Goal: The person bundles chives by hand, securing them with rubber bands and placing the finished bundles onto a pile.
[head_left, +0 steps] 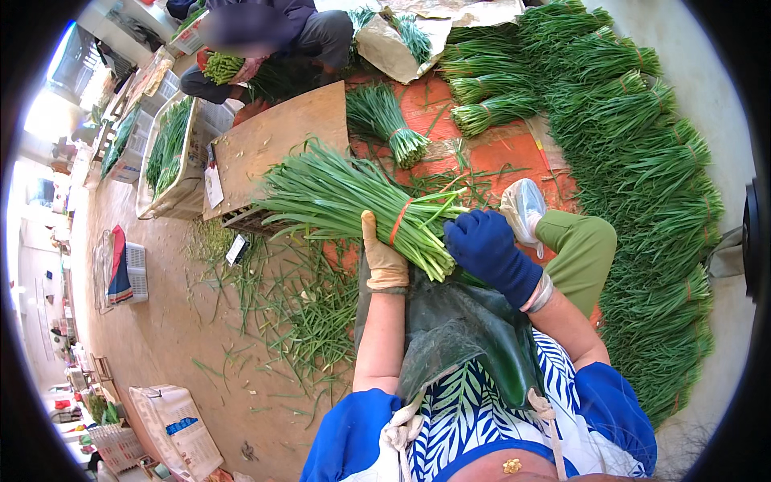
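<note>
A thick bunch of green garlic chives (345,197) rests across my lap, its leaf tips toward the board and its cut stem ends toward me. An orange-red rubber band (400,221) circles it near the stems. My left hand (382,254), in a tan glove, is wrapped round the bunch from below with its thumb up along the side. At the stem ends, my right hand (488,251) in a dark blue glove has its fingers curled in against the stalks. What those fingers pinch is hidden. A dark plastic apron (442,321) covers my lap beneath.
Banded chive bunches (642,201) are stacked in a long curve on the right. A wooden board (281,145) stands left of another bunch (389,124). Loose leaves (313,313) litter the floor. Beyond the board sits a person (265,48) holding greens, near white crates (189,173).
</note>
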Tool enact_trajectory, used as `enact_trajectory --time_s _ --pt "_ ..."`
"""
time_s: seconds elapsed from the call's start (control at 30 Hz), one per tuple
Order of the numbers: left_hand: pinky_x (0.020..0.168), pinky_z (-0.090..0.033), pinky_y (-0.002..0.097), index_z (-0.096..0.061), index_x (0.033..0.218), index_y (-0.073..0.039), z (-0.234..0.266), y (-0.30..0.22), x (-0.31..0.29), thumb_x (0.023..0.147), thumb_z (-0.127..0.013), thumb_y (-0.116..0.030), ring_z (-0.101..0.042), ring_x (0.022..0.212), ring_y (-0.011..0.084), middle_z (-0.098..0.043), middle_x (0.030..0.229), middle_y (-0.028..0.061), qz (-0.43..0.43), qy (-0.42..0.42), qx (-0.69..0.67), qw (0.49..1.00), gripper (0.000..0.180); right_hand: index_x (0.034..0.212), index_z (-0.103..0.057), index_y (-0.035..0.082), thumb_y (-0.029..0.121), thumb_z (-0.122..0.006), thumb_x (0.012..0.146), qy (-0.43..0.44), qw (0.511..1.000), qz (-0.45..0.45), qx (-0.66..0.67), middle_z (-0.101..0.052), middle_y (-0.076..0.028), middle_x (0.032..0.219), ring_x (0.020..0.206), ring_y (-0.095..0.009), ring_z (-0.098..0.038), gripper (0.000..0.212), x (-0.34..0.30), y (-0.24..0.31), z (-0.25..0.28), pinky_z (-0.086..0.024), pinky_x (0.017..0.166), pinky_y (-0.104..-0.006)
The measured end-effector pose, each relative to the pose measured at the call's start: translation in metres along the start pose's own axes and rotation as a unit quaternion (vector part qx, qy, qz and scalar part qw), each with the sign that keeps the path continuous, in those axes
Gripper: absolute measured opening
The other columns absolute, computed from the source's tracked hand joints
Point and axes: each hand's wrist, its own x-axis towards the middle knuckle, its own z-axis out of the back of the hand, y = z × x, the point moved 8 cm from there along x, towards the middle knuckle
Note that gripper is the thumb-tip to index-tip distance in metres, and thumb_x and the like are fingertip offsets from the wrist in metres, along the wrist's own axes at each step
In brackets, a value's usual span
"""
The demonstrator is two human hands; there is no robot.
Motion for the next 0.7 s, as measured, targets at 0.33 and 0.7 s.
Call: enact_trajectory --time_s 0.33,0.7 --pt "0.093 -0.05 0.043 -0.054 0.123 -0.002 0.005 0.004 0.001 0.084 -0.063 -0.052 -0.061 0.103 0.03 -0.062 0.117 0.0136 0.023 -0.014 -0.024 0.999 0.064 0.086 -0.062 0.007 0.011 -0.056 0.086 -0.12 0.939 -0.105 0.304 -0.059 -0.007 0.083 0.071 -0.023 -0.059 0.007 -0.009 -0.023 0.012 -0.049 0.062 -0.0341" --pt "0.099 -0.045 0.0428 -0.054 0.125 -0.006 0.008 -0.003 0.001 0.086 -0.062 -0.05 -0.059 0.107 0.027 -0.062 0.12 0.0096 -0.004 -0.035 -0.017 0.999 0.059 0.092 -0.065 0.01 0.011 -0.066 0.078 0.04 0.979 -0.086 0.182 -0.061 -0.011 0.075 0.062 -0.03 -0.059 0.014 0.004 -0.002 0.041 -0.046 0.055 -0.0379"
